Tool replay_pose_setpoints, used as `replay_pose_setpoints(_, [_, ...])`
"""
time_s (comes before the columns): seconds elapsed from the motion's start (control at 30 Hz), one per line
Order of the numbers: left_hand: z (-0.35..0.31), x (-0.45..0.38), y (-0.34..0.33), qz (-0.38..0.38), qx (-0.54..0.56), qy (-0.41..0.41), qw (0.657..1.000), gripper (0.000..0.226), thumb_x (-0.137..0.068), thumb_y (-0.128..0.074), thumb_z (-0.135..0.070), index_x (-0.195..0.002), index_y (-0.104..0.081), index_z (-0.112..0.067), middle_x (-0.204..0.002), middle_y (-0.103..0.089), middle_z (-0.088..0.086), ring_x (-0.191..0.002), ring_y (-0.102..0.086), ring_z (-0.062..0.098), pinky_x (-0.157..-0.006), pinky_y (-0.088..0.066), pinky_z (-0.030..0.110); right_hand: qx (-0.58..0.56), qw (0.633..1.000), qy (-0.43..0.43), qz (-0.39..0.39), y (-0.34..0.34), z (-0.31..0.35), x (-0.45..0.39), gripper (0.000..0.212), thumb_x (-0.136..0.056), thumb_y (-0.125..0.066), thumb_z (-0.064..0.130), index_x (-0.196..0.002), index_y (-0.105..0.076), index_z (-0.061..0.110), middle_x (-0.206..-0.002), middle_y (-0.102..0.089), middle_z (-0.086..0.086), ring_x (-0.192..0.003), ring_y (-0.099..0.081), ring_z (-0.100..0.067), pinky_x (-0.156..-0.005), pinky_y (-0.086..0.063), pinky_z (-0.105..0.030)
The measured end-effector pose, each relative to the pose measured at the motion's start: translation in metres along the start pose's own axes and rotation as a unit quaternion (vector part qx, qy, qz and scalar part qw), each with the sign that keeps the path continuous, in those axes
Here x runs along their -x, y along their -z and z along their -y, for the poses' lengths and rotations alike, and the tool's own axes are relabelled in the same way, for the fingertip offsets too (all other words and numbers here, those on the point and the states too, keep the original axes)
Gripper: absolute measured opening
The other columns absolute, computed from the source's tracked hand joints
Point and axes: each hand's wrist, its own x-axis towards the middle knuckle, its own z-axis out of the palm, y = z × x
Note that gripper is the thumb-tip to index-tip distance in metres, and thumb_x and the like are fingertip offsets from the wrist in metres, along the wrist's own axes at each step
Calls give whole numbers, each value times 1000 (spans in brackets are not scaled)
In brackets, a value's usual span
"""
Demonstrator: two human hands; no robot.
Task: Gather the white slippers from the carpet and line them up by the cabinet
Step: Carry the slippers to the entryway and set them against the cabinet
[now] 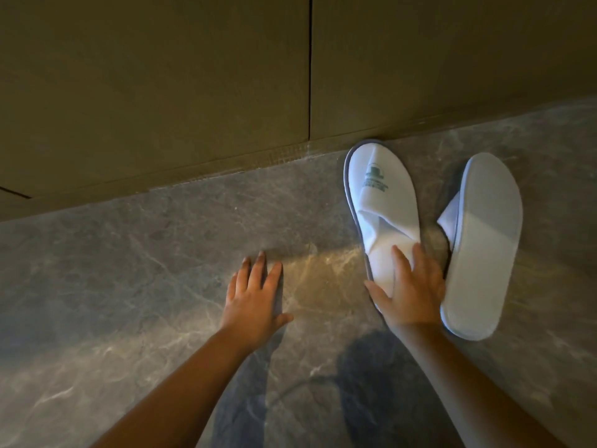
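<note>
My right hand [412, 286] has its grip laid flat, fingers spread, pressing on the heel end of the upright slipper [382, 202] rather than closed round it; my thumb lies along that slipper's left edge. This slipper lies sole down, its green logo showing, its toe touching the foot of the cabinet [155, 92]; just beside it to the right lies the overturned slipper [484, 244], pale sole up and tilted, its heel end next to my right hand; I cannot tell whether hand and sole touch. My left hand [255, 297] is open, empty, palm down on the grey marble floor [129, 270], well apart from both slippers; both forearms are bare.
</note>
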Motion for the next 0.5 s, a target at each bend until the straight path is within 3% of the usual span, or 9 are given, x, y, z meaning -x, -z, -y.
replay_pose_setpoints(0.1, [-9,0,1,-14,25,2,1000,88,-76,-56,-52,-141,-5,-20,-154,-1,9,-142,2,29,-116,-7,41,-57,995,-1,-84,12,-7,3,67,-73,-66,39,-128,-43,9,-140,-40,-21,-127,-36,-39,-104,-32,-51])
replay_pose_setpoints(0.17, [-22,0,1,-32,52,-16,998,84,-75,-58,-49,-140,-13,-18,-152,-11,9,-141,-4,28,-115,-12,41,-84,987,-62,-126,20,-20,2,69,-71,-69,35,-127,-42,7,-140,-39,-23,-128,-35,-40,-105,-29,-53])
replay_pose_setpoints(0.27, [-49,-2,2,-45,104,-42,993,82,-73,-62,-45,-138,-20,-17,-149,-20,9,-139,-12,27,-113,-16,40,-84,978,-168,-92,24,-47,1,81,-69,-71,37,-133,-30,8,-146,-27,-24,-134,-24,-39,-108,-25,-53])
replay_pose_setpoints(0.33, [-65,-3,3,-45,115,-54,991,81,-74,-63,-43,-138,-21,-17,-150,-21,9,-138,-14,26,-113,-17,39,-113,967,-216,-71,24,-60,1,87,-66,-74,38,-134,-26,8,-144,-28,-25,-132,-26,-41,-106,-28,-54])
replay_pose_setpoints(0.5, [-89,-2,13,-42,142,-71,986,75,-77,-62,-36,-137,-23,-15,-150,-22,10,-137,-17,28,-113,-18,39,-199,950,-226,-77,38,-75,0,81,-65,-75,35,-130,-32,14,-138,-38,-18,-124,-38,-37,-100,-37,-52])
